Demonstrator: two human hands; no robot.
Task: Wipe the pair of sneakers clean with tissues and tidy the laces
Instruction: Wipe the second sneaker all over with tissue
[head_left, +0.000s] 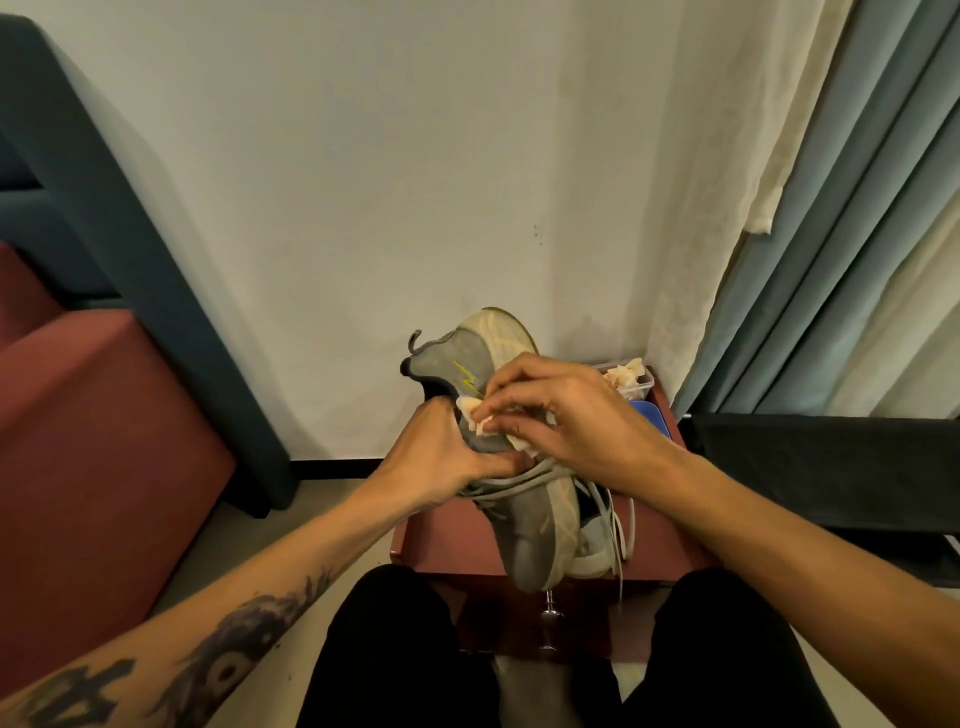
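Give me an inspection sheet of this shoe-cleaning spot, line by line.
Surface: dark red tabletop, partly covered by shoes.
Job's things: grey-and-cream sneaker held heel up, toe at the table's near edge; second sneaker lying behind it, its white laces loose; crumpled white tissue against the held sneaker's side.
Clutter: clear plastic box holding crumpled tissues; flat blue object beside it.
Grips: left grip holds the held sneaker near its collar; right grip pinches the tissue.
Cables: nothing seen.
Surroundings: white wall, hanging curtains, red upholstered seat.
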